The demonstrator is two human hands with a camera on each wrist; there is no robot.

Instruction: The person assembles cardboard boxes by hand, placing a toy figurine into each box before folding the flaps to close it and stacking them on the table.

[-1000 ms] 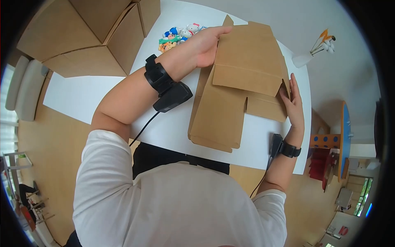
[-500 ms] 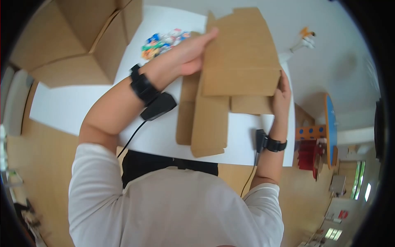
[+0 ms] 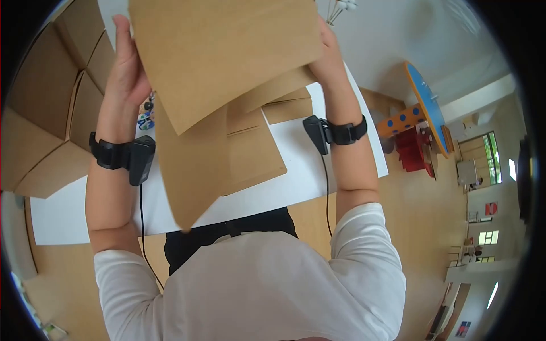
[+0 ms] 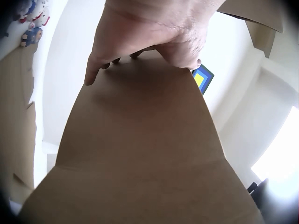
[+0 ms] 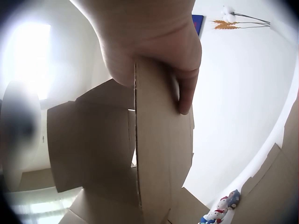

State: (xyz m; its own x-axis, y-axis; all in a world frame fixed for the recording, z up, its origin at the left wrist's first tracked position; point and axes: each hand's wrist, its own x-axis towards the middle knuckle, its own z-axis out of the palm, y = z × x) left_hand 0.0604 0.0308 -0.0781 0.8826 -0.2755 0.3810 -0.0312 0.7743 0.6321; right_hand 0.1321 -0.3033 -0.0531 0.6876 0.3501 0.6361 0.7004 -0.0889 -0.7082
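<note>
A brown cardboard box [image 3: 227,51] with loose flaps is raised above the white table [image 3: 293,162], its flaps hanging toward the torso. At its left side, my left hand [image 3: 126,77] holds it with the thumb pointing up; the other fingers are hidden there. The left wrist view shows this hand [image 4: 149,28] spread across the end of a long cardboard panel [image 4: 140,126]. My right hand [image 3: 333,62] grips the box's right side. In the right wrist view, that hand [image 5: 154,42] curls over a narrow side panel [image 5: 161,135], with one finger down its face.
A bigger cardboard box [image 3: 45,85] stands at the table's left. Small colourful toy figures [image 3: 146,113] show partly behind the left hand and the held box. White cotton stems [image 3: 343,7] rise at the back right. Beyond the table is a blue round board [image 3: 424,102].
The cardboard box has been lifted and turned, coming closer to the head camera and left in view. Both hands moved with it; its flaps now swing out. The head view has shifted too.
</note>
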